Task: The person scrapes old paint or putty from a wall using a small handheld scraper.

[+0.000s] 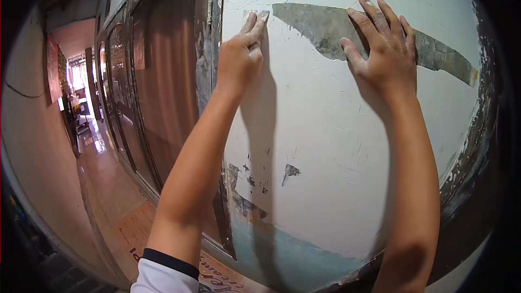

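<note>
My left hand (241, 57) is closed around a small flat metal scraper (264, 15), its wide edge set against the white painted wall (320, 114). The scraper's handle, if it has one, is hidden in my fingers. To the right of the blade runs a long bare grey patch (320, 27) with ragged paint along its lower edge. My right hand (386, 57) rests on this patch, fingers spread and nothing in them. White dust coats the fingers of both hands.
A dark wooden door frame (209, 38) with a curtained pane stands left of the wall. Lower down are small chipped spots (291, 171) and a blue-green painted band (304, 255). Printed cardboard (135, 230) lies on the floor. A tiled corridor (100, 171) stretches away at left.
</note>
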Tool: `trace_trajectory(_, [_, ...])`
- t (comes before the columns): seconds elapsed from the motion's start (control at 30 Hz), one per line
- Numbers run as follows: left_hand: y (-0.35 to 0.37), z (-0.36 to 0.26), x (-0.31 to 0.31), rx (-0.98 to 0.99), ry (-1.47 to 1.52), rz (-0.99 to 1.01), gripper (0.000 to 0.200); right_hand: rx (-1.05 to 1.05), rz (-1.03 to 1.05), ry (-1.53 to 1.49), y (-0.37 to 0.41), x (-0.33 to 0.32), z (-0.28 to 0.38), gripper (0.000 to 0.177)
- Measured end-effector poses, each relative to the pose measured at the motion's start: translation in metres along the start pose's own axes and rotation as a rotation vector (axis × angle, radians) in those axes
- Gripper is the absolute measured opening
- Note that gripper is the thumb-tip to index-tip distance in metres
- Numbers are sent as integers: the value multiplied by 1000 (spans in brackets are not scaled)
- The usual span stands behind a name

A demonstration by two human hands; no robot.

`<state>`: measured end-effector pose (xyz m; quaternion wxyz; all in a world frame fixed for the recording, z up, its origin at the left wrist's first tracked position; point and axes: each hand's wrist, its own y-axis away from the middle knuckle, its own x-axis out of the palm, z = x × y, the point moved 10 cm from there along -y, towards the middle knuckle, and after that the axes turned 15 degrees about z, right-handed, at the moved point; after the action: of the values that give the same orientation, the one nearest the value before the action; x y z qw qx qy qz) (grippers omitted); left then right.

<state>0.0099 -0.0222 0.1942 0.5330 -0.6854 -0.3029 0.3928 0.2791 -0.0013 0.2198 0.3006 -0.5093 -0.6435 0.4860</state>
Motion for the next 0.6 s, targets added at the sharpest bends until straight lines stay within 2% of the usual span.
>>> trace_trajectory(0.1, [8, 8, 6, -21, -65, 18, 54, -3, -1, 9, -2, 2, -2, 51])
trace_trajectory(0.13, [2, -2, 0, 37, -176, 6, 54, 0, -5, 8, -3, 2, -3, 50])
trace_trajectory(0.23, [-12, -3, -5, -79, -60, 74, 52, 12, 8, -1, -2, -2, 0, 48])
trace_trajectory(0.43, [6, 4, 3, 18, -60, -13, 46, 16, -4, 7, 0, -1, 0, 48])
trace_trajectory(0.5, [-3, 9, 4, -76, 16, 78, 49, 13, -4, 32, -2, 1, 0, 49])
trace_trajectory(0.53, [-8, 1, -2, -96, -54, 93, 50, 14, 0, 28, -1, -2, 2, 49])
trace_trajectory(0.6, [-8, 2, -1, -93, -12, 76, 49, 20, 8, 21, 0, -1, 2, 49])
